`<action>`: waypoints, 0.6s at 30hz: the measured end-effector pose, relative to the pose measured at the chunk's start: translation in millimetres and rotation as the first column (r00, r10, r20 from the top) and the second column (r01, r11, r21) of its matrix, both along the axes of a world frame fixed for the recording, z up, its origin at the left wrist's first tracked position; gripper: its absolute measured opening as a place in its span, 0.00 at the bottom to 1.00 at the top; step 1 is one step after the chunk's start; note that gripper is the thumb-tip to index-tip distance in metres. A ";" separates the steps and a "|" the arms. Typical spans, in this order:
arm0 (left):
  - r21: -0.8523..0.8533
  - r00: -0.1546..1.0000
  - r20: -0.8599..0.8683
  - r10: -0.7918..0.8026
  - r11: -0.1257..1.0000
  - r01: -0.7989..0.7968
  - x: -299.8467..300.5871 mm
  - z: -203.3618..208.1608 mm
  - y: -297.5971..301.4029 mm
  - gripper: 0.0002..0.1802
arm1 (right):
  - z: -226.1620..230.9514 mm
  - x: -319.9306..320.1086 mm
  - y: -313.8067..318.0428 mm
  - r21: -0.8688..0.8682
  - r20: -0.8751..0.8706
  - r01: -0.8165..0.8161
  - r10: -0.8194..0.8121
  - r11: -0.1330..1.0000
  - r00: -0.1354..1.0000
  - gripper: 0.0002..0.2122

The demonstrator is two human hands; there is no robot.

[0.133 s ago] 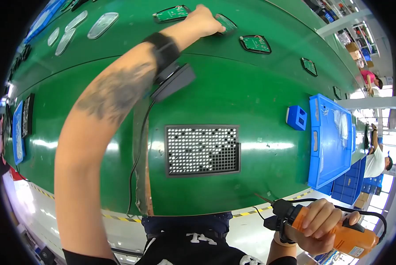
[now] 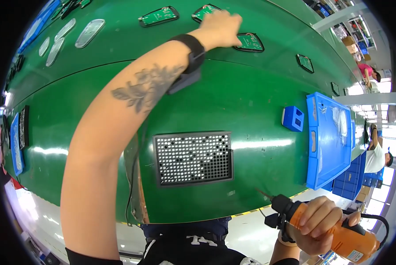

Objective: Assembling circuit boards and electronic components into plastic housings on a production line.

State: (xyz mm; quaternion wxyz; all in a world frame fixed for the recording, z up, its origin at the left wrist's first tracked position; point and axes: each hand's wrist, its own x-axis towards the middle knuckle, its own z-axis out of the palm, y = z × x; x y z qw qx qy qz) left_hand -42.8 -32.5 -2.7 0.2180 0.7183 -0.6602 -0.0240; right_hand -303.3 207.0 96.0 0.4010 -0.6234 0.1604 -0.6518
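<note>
Since the earlier frame the left hand [image 2: 220,28] has moved from the belt's 12 o'clock edge toward 1 o'clock, resting flat-fingered, empty, beside a green circuit board [image 2: 249,42]. Right hand [image 2: 315,225] at 5 o'clock grips the orange electric screwdriver [image 2: 335,232], unmoved.

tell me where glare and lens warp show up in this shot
Head view: white glare streaks across the green conveyor belt beside the black perforated screw tray; belt edges bow toward the rim; bright windows wash out the right side; the left hand looks slightly soft.
</note>
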 end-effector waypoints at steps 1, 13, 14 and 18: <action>0.035 0.982 0.063 -0.177 0.984 0.175 -11.2 -11.4 -9.7 0.27 | -2.0 6.7 -4.7 -0.006 -0.027 -0.002 0.002 1.000 1.000 0.17; -0.120 0.759 -0.045 -0.650 0.758 0.641 15.3 51.8 105.7 0.14 | -8.6 49.5 -43.0 0.159 -0.135 -0.202 0.224 0.966 0.965 0.19; -0.140 0.745 -0.071 -0.663 0.746 0.651 12.7 59.3 135.7 0.14 | -9.0 48.1 -46.2 0.156 -0.197 -0.178 0.207 0.972 0.958 0.16; 0.108 0.723 -0.270 -0.636 0.726 0.679 9.9 83.4 283.2 0.14 | -21.2 52.0 -48.9 0.164 -0.218 -0.228 0.261 0.960 0.940 0.14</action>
